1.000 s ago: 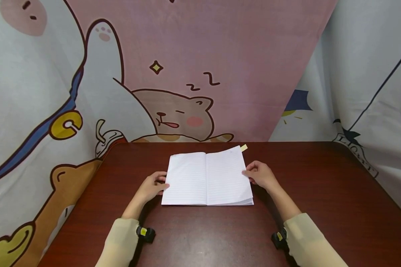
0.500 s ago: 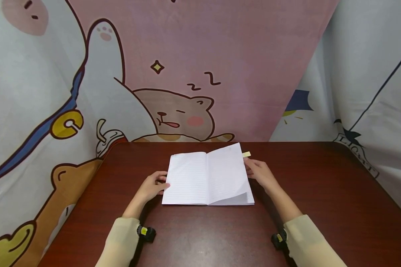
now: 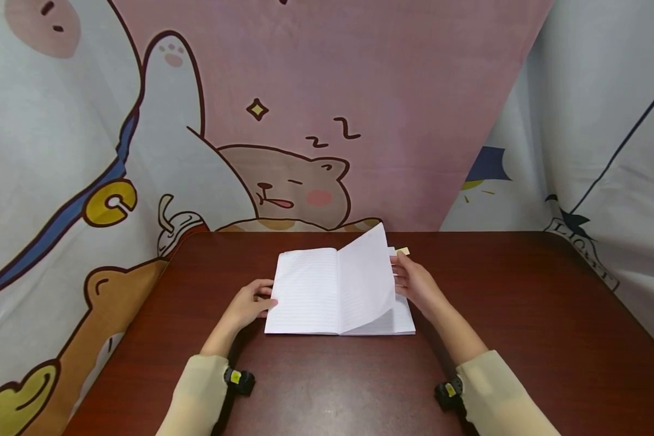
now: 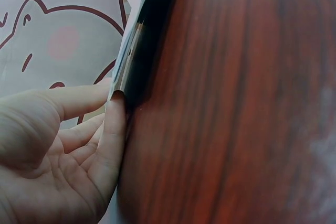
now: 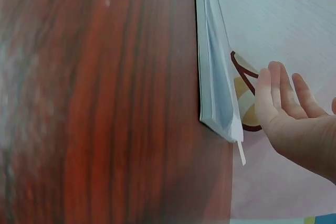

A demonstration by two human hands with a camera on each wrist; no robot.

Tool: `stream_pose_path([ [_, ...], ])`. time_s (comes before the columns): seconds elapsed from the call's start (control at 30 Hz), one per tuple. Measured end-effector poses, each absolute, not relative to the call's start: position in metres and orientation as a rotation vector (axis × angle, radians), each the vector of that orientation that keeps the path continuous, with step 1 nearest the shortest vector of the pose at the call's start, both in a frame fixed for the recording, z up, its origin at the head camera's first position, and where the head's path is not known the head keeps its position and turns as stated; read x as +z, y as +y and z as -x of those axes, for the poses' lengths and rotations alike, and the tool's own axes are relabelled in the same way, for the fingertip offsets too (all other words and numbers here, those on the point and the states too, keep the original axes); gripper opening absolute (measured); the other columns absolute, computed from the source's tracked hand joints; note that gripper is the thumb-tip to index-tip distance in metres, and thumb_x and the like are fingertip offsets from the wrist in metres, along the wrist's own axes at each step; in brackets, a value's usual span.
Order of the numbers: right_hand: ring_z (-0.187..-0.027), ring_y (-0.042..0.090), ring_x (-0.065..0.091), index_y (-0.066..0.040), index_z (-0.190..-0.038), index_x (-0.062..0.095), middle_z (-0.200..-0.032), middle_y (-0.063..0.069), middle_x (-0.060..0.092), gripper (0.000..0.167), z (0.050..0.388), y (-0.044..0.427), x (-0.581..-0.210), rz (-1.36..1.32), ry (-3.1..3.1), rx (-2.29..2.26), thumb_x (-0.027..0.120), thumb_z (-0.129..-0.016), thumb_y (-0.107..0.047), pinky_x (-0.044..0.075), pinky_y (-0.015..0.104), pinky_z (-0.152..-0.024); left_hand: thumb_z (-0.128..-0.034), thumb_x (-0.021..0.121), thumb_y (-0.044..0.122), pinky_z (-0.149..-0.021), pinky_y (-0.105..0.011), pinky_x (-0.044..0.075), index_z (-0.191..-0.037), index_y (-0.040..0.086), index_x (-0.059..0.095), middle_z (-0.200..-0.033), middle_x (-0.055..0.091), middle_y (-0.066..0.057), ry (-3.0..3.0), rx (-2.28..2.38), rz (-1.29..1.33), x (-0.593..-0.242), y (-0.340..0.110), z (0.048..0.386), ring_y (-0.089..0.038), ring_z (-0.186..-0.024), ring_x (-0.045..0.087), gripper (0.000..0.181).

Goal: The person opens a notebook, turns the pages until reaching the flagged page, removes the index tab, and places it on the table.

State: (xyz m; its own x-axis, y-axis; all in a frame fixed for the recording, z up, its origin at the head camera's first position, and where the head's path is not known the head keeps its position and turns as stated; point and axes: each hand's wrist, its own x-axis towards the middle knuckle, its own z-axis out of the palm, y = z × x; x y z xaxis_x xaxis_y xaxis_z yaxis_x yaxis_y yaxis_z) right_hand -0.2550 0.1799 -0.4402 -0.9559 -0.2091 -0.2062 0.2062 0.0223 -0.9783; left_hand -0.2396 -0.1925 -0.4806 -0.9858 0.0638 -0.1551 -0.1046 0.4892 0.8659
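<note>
An open lined notebook [image 3: 302, 297] lies on the brown table, with white pages on both sides. On its left edge my left hand [image 3: 246, 304] pinches the pages and cover, thumb above and a finger beneath, as the left wrist view shows. One right-hand page [image 3: 364, 281] stands raised and bowed toward the spine. Behind that page's outer edge is my right hand [image 3: 418, 283], its fingers [image 5: 275, 85] fairly straight and touching the sheet; the head view hides part of the fingertips. A yellow tab [image 3: 404, 251] sticks out from the upper right of the notebook.
The wooden table [image 3: 338, 387] spreads around the notebook. Behind it hangs a cartoon-printed cloth [image 3: 403, 121], and a white curtain [image 3: 605, 139] is at the right. Black cameras [image 3: 240, 381] sit on both wrists.
The right-hand page has lifted and swung leftward, its corner rising and baring the sheet below. My right hand has moved a little left and its fingers have straightened; the left hand stays put.
</note>
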Motion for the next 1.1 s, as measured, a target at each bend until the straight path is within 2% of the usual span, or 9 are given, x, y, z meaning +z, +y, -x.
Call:
stream_pose_path([
  [0.13, -0.108, 0.013, 0.062, 0.007, -0.151, 0.03, -0.146, 0.029, 0.044, 0.074, 0.254, 0.173, -0.439, 0.023, 2.029, -1.98, 0.021, -0.107, -0.051, 0.054, 0.022, -0.09, -0.0934, 0.067, 0.007, -0.074, -0.034, 0.061, -0.138, 0.0, 0.053, -0.122, 0.061, -0.021, 2.564, 1.503, 0.039, -0.48, -0.192, 0.24, -0.016, -0.086, 0.06, 0.048],
  [0.3, -0.126, 0.028, 0.055, 0.007, -0.151, 0.029, -0.151, 0.033, 0.038, 0.075, 0.253, 0.164, -0.438, 0.021, 2.037, -1.961, 0.021, -0.107, -0.053, 0.052, 0.033, -0.101, -0.0935, 0.067, 0.007, -0.074, -0.034, 0.061, -0.138, 0.0, 0.053, -0.121, 0.062, -0.02, 2.567, 1.497, 0.042, -0.48, -0.192, 0.24, -0.017, -0.086, 0.06, 0.048],
  [0.47, -0.111, 0.016, 0.063, 0.007, -0.147, 0.036, -0.145, 0.029, 0.048, 0.068, 0.252, 0.157, -0.439, 0.018, 2.047, -1.955, 0.026, -0.108, -0.048, 0.054, 0.031, -0.095, -0.0938, 0.067, 0.007, -0.075, -0.034, 0.061, -0.138, 0.001, 0.053, -0.121, 0.062, -0.02, 2.57, 1.496, 0.034, -0.482, -0.193, 0.24, -0.016, -0.086, 0.061, 0.047],
  [0.57, -0.099, 0.008, 0.065, 0.006, -0.143, 0.042, -0.131, 0.02, 0.062, 0.062, 0.251, 0.154, -0.442, 0.054, 2.065, -1.932, 0.029, -0.108, -0.043, 0.055, 0.029, -0.091, -0.0937, 0.067, 0.007, -0.074, -0.035, 0.061, -0.138, 0.001, 0.053, -0.121, 0.062, -0.02, 2.57, 1.501, 0.03, -0.482, -0.193, 0.24, -0.016, -0.085, 0.061, 0.047],
  [0.67, -0.095, 0.006, 0.066, 0.005, -0.143, 0.044, -0.117, 0.011, 0.067, 0.058, 0.25, 0.15, -0.444, 0.098, 2.072, -1.913, 0.033, -0.108, -0.04, 0.055, 0.031, -0.092, -0.0936, 0.067, 0.007, -0.074, -0.034, 0.061, -0.138, 0.0, 0.053, -0.121, 0.062, -0.02, 2.571, 1.504, 0.028, -0.482, -0.193, 0.24, -0.016, -0.085, 0.061, 0.047],
  [0.73, -0.096, 0.007, 0.066, 0.004, -0.143, 0.045, -0.115, 0.007, 0.067, 0.055, 0.25, 0.148, -0.446, 0.118, 2.075, -1.903, 0.035, -0.108, -0.038, 0.055, 0.033, -0.094, -0.0935, 0.067, 0.007, -0.074, -0.034, 0.061, -0.138, 0.001, 0.053, -0.121, 0.062, -0.02, 2.57, 1.505, 0.029, -0.483, -0.194, 0.24, -0.016, -0.085, 0.061, 0.047],
  [0.93, -0.103, 0.013, 0.066, 0.006, -0.144, 0.043, -0.124, 0.017, 0.064, 0.052, 0.248, 0.142, -0.449, 0.168, 2.052, -1.911, 0.035, -0.107, -0.031, 0.053, 0.042, -0.101, -0.0937, 0.067, 0.008, -0.074, -0.035, 0.061, -0.138, 0.001, 0.053, -0.121, 0.062, -0.02, 2.57, 1.5, 0.022, -0.483, -0.194, 0.241, -0.016, -0.085, 0.061, 0.047],
  [1.1, -0.107, 0.018, 0.066, 0.009, -0.142, 0.042, -0.127, 0.021, 0.062, 0.052, 0.248, 0.138, -0.452, 0.2, 2.022, -1.919, 0.034, -0.108, -0.029, 0.052, 0.045, -0.104, -0.094, 0.067, 0.008, -0.075, -0.035, 0.061, -0.138, 0.001, 0.053, -0.122, 0.062, -0.02, 2.571, 1.496, 0.02, -0.483, -0.194, 0.241, -0.016, -0.085, 0.061, 0.047],
])
